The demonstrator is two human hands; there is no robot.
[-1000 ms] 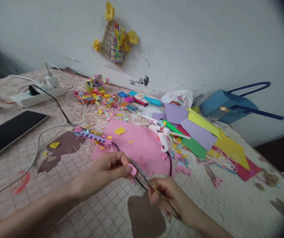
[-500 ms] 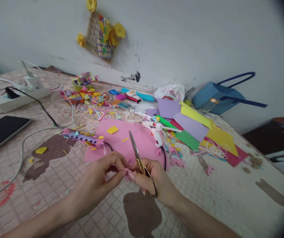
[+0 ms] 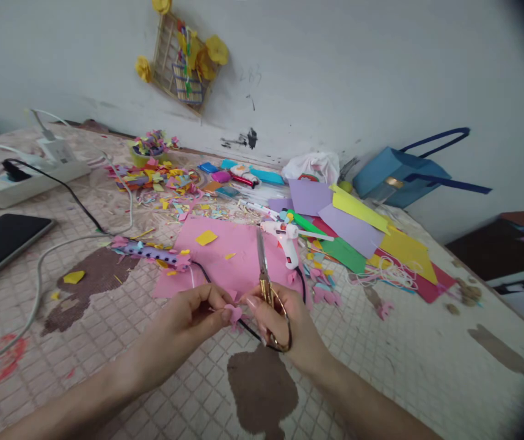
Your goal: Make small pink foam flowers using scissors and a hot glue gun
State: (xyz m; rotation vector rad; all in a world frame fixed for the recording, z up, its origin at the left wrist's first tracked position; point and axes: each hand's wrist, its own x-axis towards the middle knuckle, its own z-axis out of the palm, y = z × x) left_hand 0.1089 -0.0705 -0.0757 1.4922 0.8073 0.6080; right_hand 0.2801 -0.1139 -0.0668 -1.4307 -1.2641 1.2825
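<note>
Between thumb and fingers, my left hand [image 3: 193, 321] pinches a small pink paper piece [image 3: 233, 314] with a curled, petal-like shape. My right hand [image 3: 289, 324] is closed around gold-handled scissors [image 3: 264, 275], whose blades point up and away from me. Its thumb and fingertip are beside the pink piece, a small gap apart. Under and beyond both hands lies a pink sheet [image 3: 216, 256]. A white hot glue gun [image 3: 287, 244] rests on the sheet's right side, its black cord running down behind my right hand. Left of the sheet is a purple strip [image 3: 149, 252] trimmed with paper bits.
Coloured paper scraps [image 3: 156, 180] are heaped at the back left beside a filled green bowl [image 3: 140, 157]. Paper sheets [image 3: 353, 229] and white string [image 3: 388, 274] lie at right, with a blue bag [image 3: 399, 174] behind. A phone [image 3: 5, 247], power strip [image 3: 28, 183] and cables occupy the left.
My right fingertips have drawn slightly right, off the pink piece, which stays in my left hand. The scissors have swung more upright.
</note>
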